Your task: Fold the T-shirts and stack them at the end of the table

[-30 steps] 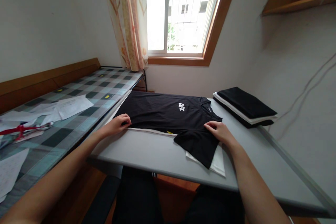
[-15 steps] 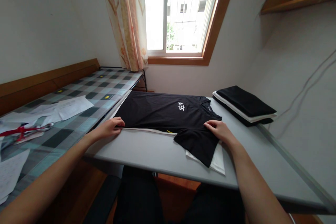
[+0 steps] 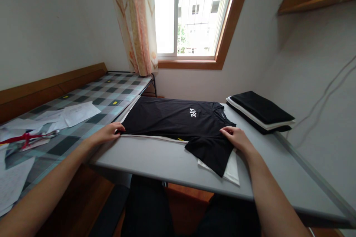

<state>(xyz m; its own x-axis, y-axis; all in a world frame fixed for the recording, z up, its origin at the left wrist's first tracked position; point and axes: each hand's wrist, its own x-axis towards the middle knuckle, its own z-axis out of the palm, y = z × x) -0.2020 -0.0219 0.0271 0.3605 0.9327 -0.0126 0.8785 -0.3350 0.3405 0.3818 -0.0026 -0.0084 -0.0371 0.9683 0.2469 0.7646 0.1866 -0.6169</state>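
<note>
A black T-shirt (image 3: 167, 118) with white lettering on its chest lies flat across the table, collar to the right and hem to the left. Beneath it a white garment (image 3: 233, 170) shows along the near side, below the sleeve and at the hem. My left hand (image 3: 111, 132) pinches the near corner of the black T-shirt's hem, fingers closed. At the other end, my right hand (image 3: 236, 137) has its fingertips together on the shoulder of the black T-shirt, beside the collar. The cloth between its fingertips is mostly hidden.
On the grey table (image 3: 155, 159), a stack of folded black and white clothes (image 3: 261, 109) sits at the back right against the wall. To the left is a bed with a checked cover (image 3: 119, 89), bearing loose papers (image 3: 79, 113) and a red-strapped item (image 3: 26, 139).
My left hand has shifted left along the hem, and the hem corner has moved left with it. My right hand has moved slightly right at the shoulder. The view has turned a little.
</note>
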